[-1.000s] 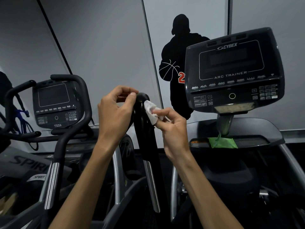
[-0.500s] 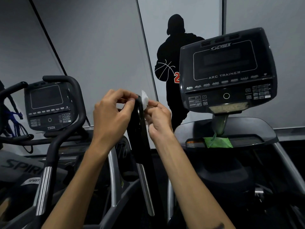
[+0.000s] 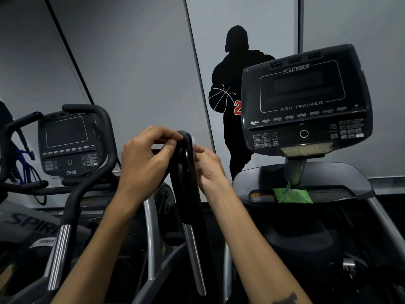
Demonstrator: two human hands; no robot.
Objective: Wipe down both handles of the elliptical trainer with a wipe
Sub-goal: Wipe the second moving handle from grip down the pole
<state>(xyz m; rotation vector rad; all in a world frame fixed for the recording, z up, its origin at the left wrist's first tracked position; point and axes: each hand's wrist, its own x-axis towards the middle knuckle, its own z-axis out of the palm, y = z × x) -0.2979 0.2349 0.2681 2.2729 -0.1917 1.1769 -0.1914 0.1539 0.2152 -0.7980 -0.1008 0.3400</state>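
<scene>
The black left handle (image 3: 186, 172) of the Cybex trainer stands upright in the middle of the view. My left hand (image 3: 146, 156) curls round its rounded top from the left, fingertips over the tip. My right hand (image 3: 208, 165) is against the handle's right side and pinches a white wipe (image 3: 194, 141), of which only a small blurred corner shows near the top. The trainer's right handle is out of view.
The Cybex console (image 3: 304, 102) rises at the right, with a green wipe packet (image 3: 292, 195) on the tray (image 3: 339, 178) below it. A second machine with a console (image 3: 68, 141) and curved black handlebar (image 3: 87, 187) stands at the left. A grey wall is behind.
My right hand has slid the wipe up the handle's right side towards the top, so most of the wipe is now hidden. My left hand stays on the handle's tip.
</scene>
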